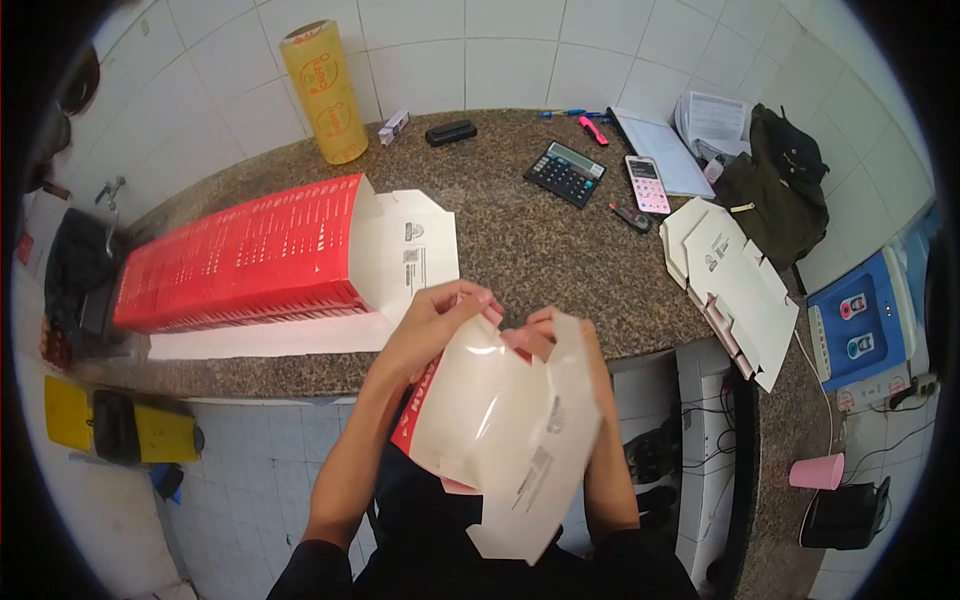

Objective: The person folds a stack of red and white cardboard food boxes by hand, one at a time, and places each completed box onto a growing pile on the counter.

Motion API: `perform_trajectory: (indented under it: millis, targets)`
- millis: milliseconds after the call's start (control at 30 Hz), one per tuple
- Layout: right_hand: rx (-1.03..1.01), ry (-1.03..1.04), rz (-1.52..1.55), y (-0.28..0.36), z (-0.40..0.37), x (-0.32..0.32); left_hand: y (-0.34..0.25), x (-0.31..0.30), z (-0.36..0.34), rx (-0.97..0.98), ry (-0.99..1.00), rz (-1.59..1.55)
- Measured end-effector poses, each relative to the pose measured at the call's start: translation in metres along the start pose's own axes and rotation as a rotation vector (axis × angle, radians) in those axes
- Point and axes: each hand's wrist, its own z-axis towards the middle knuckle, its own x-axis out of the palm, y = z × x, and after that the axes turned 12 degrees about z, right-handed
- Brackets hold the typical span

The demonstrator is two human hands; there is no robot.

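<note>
Between my hands, above my lap at the counter's front edge, is a carton [475,400], partly folded, with its white inner side up and a strip of red print at its left. My left hand [440,320] is closed on its upper left edge. At the top right edge my right hand [535,338] grips it too, most of that hand hidden behind a white flap. A long row of red printed cartons [245,255] lies nested on the counter just left of my hands. Several flat white cartons [735,285] are stacked on the right.
Along the back of the granite counter [480,180] stand a yellow film roll [328,95], a black case [451,132], a calculator [566,173], a phone [647,185] and a notebook [665,150]. A dark bag [775,195], a blue device [862,318] and a pink cup [817,471] are at right.
</note>
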Motion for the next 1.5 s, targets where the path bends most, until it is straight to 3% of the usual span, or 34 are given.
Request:
perform_trajectory:
  millis: [200,333,400,433,467,533,567,633,667,700,733,767,800,867,933,1000,1100,1133,1200,1233,1367,1433,1500]
  targets:
    - [-0.071,-0.093,0.113,0.012,-0.005,0.012,-0.007,0.002,0.007,-0.078,-0.052,-0.117]
    - [0.053,-0.008,-0.082,-0.004,0.012,0.009,-0.01,0.008,0.006,-0.042,-0.078,0.051]
    - [0.092,-0.162,0.278,-0.002,0.011,0.009,-0.006,-0.003,0.012,-0.19,-0.073,-0.04]
    - [-0.045,-0.208,0.476,0.001,0.0,0.013,-0.007,-0.006,0.01,-0.237,-0.089,-0.205]
    - [-0.119,-0.197,0.208,-0.004,0.008,0.0,-0.002,-0.009,0.011,-0.234,-0.092,-0.204]
    - [-0.128,-0.177,0.31,-0.025,0.001,-0.026,0.013,-0.015,0.015,-0.175,-0.239,-0.585]
    - [-0.133,-0.17,0.311,-0.036,-0.012,-0.038,0.011,-0.015,0.012,-0.122,-0.269,-0.617]
    - [-0.081,0.0,0.055,-0.054,-0.041,-0.056,0.007,-0.013,0.007,-0.043,-0.307,-0.671]
    - [-0.077,-0.002,0.055,-0.051,-0.042,-0.053,0.008,-0.011,0.005,0.03,-0.337,-0.723]
    - [-0.067,0.144,0.233,-0.047,-0.045,-0.048,0.016,-0.008,0.002,0.019,-0.333,-0.724]
    - [-0.06,0.286,0.41,-0.044,-0.048,-0.043,0.027,-0.005,0.001,0.087,-0.47,-0.53]
    - [-0.051,0.21,0.64,-0.043,-0.048,-0.038,0.033,-0.002,0.0,0.16,-0.599,-0.333]
    - [-0.056,0.198,0.638,-0.039,-0.046,-0.036,0.036,0.0,-0.003,0.158,-0.586,-0.334]
    - [0.151,-0.16,0.513,-0.027,-0.039,-0.034,0.039,-0.002,-0.008,0.456,-0.622,0.098]
    - [0.1,-0.19,0.46,-0.018,-0.034,-0.039,0.045,-0.021,-0.015,0.352,-0.496,0.051]
    - [0.139,0.033,0.427,-0.013,-0.033,-0.057,0.041,-0.033,-0.019,0.248,-0.379,0.009]
    - [0.17,0.085,0.356,-0.006,-0.034,-0.055,0.025,-0.046,-0.027,0.195,0.042,-0.257]
    - [0.155,0.125,0.293,-0.002,-0.034,-0.053,0.023,-0.043,-0.027,0.197,0.04,-0.258]
    - [0.205,0.155,0.243,0.004,-0.035,-0.055,0.019,-0.035,-0.025,0.229,-0.054,0.027]
    - [0.255,0.183,0.196,0.007,-0.036,-0.055,0.023,-0.034,-0.025,0.114,-0.068,-0.051]
    - [0.256,0.161,0.092,0.024,-0.028,-0.046,0.005,-0.031,-0.035,0.095,0.018,-0.13]
    - [0.057,0.38,0.07,0.015,-0.019,-0.052,0.013,-0.039,-0.034,0.28,0.077,0.158]
    - [0.066,0.358,0.167,0.019,-0.021,-0.044,0.015,-0.038,-0.034,0.321,0.089,0.175]
